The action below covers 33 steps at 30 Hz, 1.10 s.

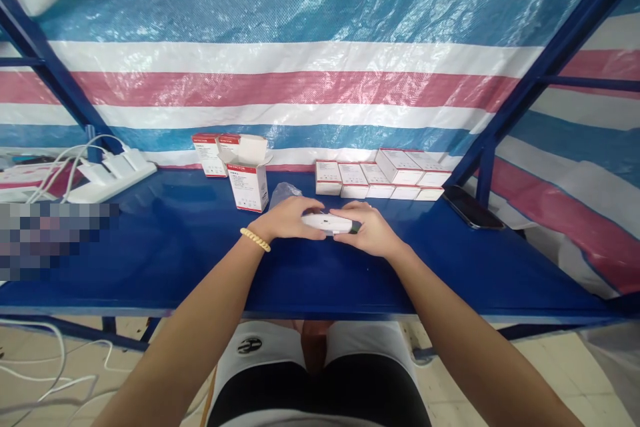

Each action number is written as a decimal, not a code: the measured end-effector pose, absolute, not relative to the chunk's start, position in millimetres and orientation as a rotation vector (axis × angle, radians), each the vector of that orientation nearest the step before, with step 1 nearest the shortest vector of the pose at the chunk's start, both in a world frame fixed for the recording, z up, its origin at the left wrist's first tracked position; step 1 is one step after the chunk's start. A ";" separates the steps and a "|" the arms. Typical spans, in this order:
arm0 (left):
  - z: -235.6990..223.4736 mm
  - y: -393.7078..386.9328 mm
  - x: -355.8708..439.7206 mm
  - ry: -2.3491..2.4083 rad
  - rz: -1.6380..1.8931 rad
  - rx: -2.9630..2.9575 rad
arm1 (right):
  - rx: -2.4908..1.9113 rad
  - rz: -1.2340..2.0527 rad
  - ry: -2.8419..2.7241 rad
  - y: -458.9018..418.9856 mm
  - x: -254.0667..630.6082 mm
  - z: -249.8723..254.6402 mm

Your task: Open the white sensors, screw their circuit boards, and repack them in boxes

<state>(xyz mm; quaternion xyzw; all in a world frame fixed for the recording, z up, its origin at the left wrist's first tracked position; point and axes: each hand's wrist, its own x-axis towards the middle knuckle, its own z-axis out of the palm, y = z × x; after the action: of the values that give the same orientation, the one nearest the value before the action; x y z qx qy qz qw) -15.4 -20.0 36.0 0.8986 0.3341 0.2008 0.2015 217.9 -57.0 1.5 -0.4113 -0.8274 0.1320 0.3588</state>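
A small white detector [327, 223] is held between both hands above the middle of the blue table. My left hand [291, 219] grips its left end, thumb and fingers closed round it. On the other end my right hand [369, 229] is closed too, with a dark green bit [355, 227] showing at its fingers. Behind my left hand lies a crumpled clear plastic bag [285, 192]. An open white and red box [249, 187] marked DETECTOR stands upright just left of the bag, its flaps raised.
Further boxes [206, 155] stand behind the open one. A group of boxes [380, 177] lies at the back right, some stacked. A black phone [473, 207] rests by the right frame post. On the left is a power strip [113, 177] with plugs and white cables.
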 end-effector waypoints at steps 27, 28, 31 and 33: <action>28.3 -14.7 -16.5 1.099 1.203 1.989 | -1.660 -0.185 -1.732 -27.3 295.9 -5.9; 27.4 -15.1 -15.6 1.116 1.182 2.025 | -1.676 -0.165 -1.684 -23.1 304.3 -10.7; 24.0 -17.2 -11.8 1.133 1.041 2.199 | -1.670 -0.096 -1.608 -12.0 318.6 -25.0; 21.5 -18.1 -9.2 1.101 0.923 2.346 | -1.679 -0.045 -1.612 -7.2 319.5 -30.5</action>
<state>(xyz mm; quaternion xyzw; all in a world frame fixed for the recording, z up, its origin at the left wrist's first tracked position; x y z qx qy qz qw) -9.2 -18.1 21.5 0.8365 0.3927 0.3291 0.1941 319.5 -7.2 -30.5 -0.6623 -0.6360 -0.0176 0.3956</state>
